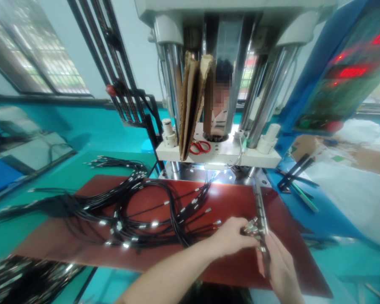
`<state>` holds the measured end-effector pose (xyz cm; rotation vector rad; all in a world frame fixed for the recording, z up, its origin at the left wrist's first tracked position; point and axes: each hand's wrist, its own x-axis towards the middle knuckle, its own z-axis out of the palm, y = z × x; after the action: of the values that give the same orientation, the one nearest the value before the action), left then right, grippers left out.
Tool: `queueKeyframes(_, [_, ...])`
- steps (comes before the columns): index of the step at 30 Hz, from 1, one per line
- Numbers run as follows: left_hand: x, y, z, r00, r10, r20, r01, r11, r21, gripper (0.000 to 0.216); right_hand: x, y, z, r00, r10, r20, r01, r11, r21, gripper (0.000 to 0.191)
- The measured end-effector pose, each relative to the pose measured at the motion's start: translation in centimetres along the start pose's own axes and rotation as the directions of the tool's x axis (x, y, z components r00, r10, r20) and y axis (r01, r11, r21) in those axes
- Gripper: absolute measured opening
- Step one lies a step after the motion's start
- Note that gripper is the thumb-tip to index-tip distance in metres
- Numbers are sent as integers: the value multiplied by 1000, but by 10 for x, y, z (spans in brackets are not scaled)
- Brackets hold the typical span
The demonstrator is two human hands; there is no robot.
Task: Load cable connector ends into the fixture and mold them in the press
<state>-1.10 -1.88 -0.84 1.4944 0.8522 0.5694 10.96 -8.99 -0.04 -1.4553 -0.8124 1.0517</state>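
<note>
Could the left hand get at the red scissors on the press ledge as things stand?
Probably not at once: the left hand is pinching connector ends at the metal bar. Free of them, the way over the red mat to the scissors looks open, cardboard standing beside.

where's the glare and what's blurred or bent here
Head view: glare blows out the steel plate under the press; metal cable tips glint on the red mat; left hand and right hand at the connectors are soft; wide-lens distortion bends the control panel and window edges.
</note>
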Motion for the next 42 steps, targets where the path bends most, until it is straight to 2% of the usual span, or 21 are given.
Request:
queueKeyframes(3, [-3, 6, 0, 992, 78, -103, -69, 993, 91, 17, -3, -7, 5, 999, 43, -28, -42, 999, 11, 48])
queueKeyframes(6, [-8, 13, 1, 964, 191, -188, -146, 962, 229, 12, -3, -6, 5, 996, 70, -48, -68, 997, 31, 48])
queueKeyframes(10, [-12, 21, 1, 958, 239, -157, -195, 947, 255, 18, -2, -1, 3, 998, 61, -35, -60, 998, 31, 50])
queueKeyframes(13, [-12, 21, 0, 971, 179, -160, -154, 976, 157, 4, -3, -1, 2, 999, 46, -19, -45, 999, 21, 51])
queueKeyframes(16, [-10, 18, 0, 980, 87, -181, -72, 993, 90, 14, -4, -3, 2, 998, 52, -19, -52, 998, 25, 51])
queueKeyframes(21, [-9, 13, 3, 971, 128, -201, -99, 984, 145, 8, -2, 1, 0, 999, 42, -9, -42, 999, 33, 51])
queueKeyframes(24, [-9, 11, 4, 970, 147, -195, -120, 982, 143, 13, 1, 6, -4, 999, 50, 13, -51, 998, 41, 56])
queueKeyframes(27, [-6, 10, 2, 990, 71, -123, -68, 997, 32, 16, 3, 11, -6, 998, 55, 32, -57, 996, 73, 53])
queueKeyframes(29, [-4, 11, 0, 999, -43, -14, 42, 995, -90, 17, 4, 13, -6, 998, 45, 41, -49, 994, 97, 48])
queueKeyframes(31, [-2, 12, -2, 989, -128, 73, 141, 968, -210, 19, 5, 14, -6, 998, 39, 49, -44, 995, 93, 42])
queueKeyframes(32, [-2, 12, -3, 987, -141, 82, 158, 953, -259, 19, 5, 14, -6, 998, 39, 48, -43, 996, 82, 40])
queueKeyframes(34, [-1, 12, -3, 993, -108, 40, 115, 947, -299, 20, 5, 14, -7, 999, 37, 31, -39, 997, 69, 38])
queueKeyframes(36, [-1, 11, -2, 999, -20, -46, 9, 973, -230, 18, 5, 14, -7, 999, 41, 5, -41, 996, 75, 37])
queueKeyframes(39, [-2, 8, 1, 981, 124, -149, -129, 991, -20, 13, 5, 16, -8, 999, 45, 11, -46, 994, 100, 40])
queueKeyframes(42, [-4, 5, 3, 983, 138, -124, -130, 989, 69, 12, 8, 22, -10, 997, -13, 75, 10, 999, 44, 45])
